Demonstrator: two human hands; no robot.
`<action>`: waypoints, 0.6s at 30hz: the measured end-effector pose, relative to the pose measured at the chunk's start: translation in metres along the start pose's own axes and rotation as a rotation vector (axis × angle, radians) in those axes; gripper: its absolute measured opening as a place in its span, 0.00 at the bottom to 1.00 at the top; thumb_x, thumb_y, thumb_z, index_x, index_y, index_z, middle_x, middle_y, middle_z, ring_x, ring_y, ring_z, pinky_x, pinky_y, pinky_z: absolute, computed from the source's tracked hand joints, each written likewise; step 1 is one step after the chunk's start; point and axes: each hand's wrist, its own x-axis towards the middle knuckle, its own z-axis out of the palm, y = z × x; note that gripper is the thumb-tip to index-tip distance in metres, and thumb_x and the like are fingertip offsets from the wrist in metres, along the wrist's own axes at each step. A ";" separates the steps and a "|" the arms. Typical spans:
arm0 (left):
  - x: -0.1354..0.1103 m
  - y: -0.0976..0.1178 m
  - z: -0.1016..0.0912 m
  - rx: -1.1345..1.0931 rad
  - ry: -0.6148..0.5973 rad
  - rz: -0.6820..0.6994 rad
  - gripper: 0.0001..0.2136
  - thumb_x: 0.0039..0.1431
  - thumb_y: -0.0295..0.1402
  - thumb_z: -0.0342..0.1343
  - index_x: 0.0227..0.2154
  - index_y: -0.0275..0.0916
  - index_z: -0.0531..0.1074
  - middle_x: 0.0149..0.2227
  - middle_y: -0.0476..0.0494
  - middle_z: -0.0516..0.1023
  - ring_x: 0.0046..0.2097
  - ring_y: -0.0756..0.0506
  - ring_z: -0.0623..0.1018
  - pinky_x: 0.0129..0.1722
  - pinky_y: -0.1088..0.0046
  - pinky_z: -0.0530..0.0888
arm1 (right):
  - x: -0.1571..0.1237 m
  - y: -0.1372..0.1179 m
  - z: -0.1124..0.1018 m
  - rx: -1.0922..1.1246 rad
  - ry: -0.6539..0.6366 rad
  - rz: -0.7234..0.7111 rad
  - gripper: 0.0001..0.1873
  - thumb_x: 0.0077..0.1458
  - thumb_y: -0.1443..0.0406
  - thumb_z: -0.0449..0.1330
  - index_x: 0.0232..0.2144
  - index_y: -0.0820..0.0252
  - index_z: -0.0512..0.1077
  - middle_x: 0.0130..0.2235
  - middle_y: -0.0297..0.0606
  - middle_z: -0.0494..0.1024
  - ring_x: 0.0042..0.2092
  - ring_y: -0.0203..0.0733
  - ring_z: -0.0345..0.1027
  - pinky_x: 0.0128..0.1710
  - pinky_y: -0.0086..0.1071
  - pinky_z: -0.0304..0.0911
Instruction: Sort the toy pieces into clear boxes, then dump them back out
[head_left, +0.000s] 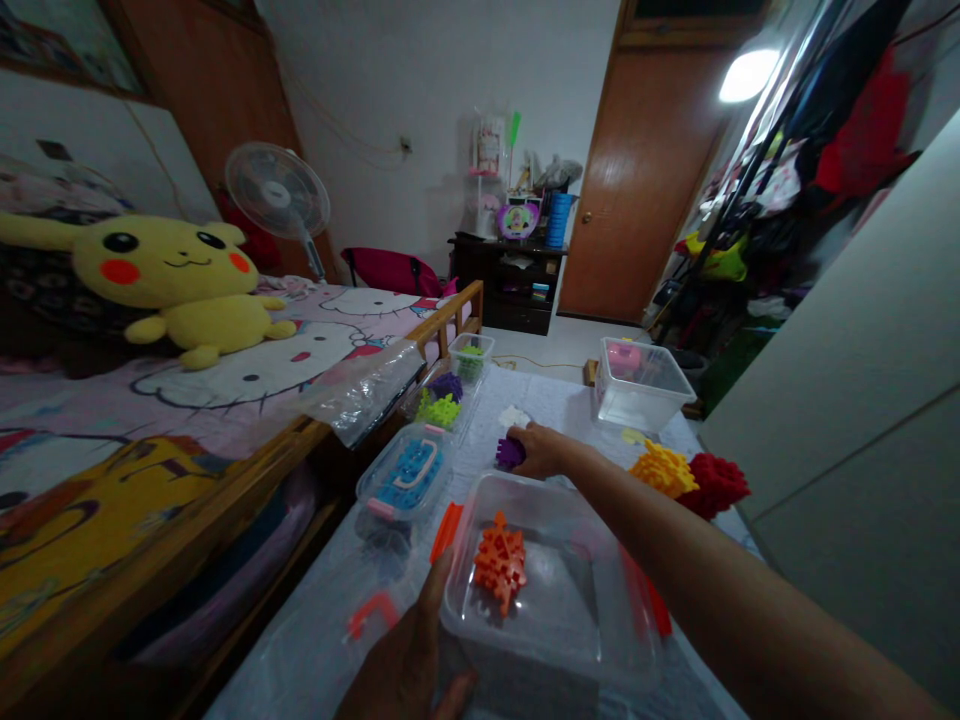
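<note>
- I have the purple piece (511, 454) at the middle of the counter (536, 385), just beyond the far rim of the clear box; I can't tell whether it is lifted or resting.
- My right hand (541, 450) reaches across to it, its grip drawn in with the fingers closed on the piece.
- White pieces (514, 416) lie just past those fingers.
- Nearer me sits the clear box (559, 625), with a cluster of orange pieces (501, 563) toward its left side and orange-red latches (448, 533) on its sides.
- My left hand (409, 655) is at the near left corner of that box, thumb along the wall; most of its fingers are hidden, so I can't tell how far that grip is closed.
- To the left I see a lidded box (412, 470) of blue pieces with pink latches and, beyond it, lime-green pieces (439, 409) beside purple ones in an open clear container.
- Right of my forearm, yellow pieces (663, 468) touch red pieces (716, 486); a larger clear bin (641, 398) stands behind them.
- Farther out I have a bed (300, 350) on the left bearing a yellow plush toy (217, 322), a fan (277, 190) behind it, and a brown door (641, 180) across the room.
</note>
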 end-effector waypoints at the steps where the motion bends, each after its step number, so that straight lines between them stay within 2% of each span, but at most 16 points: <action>1: 0.000 -0.001 0.000 0.003 0.009 0.008 0.56 0.48 0.22 0.59 0.67 0.49 0.21 0.62 0.38 0.69 0.53 0.40 0.78 0.51 0.64 0.76 | 0.000 0.001 0.000 0.007 0.005 -0.004 0.32 0.45 0.52 0.66 0.51 0.58 0.70 0.48 0.47 0.75 0.45 0.49 0.73 0.40 0.32 0.65; 5: -0.001 -0.003 0.002 0.013 0.034 0.052 0.55 0.48 0.22 0.59 0.68 0.49 0.24 0.62 0.39 0.69 0.52 0.39 0.78 0.50 0.65 0.77 | -0.003 0.004 -0.002 0.034 0.023 -0.008 0.34 0.44 0.54 0.68 0.53 0.58 0.68 0.50 0.46 0.74 0.46 0.47 0.72 0.42 0.30 0.65; 11: 0.000 0.000 0.000 0.051 0.062 0.039 0.57 0.45 0.20 0.60 0.67 0.50 0.23 0.64 0.39 0.64 0.57 0.39 0.74 0.53 0.65 0.75 | -0.009 0.006 -0.010 0.050 0.023 0.012 0.37 0.42 0.56 0.69 0.54 0.60 0.68 0.51 0.47 0.74 0.48 0.48 0.71 0.45 0.31 0.65; 18: 0.000 0.001 0.000 0.041 0.048 -0.004 0.55 0.46 0.21 0.60 0.68 0.49 0.26 0.62 0.40 0.68 0.53 0.40 0.78 0.50 0.68 0.77 | -0.016 0.008 -0.022 0.032 0.015 0.073 0.33 0.41 0.59 0.68 0.52 0.61 0.70 0.49 0.47 0.76 0.45 0.47 0.73 0.41 0.29 0.66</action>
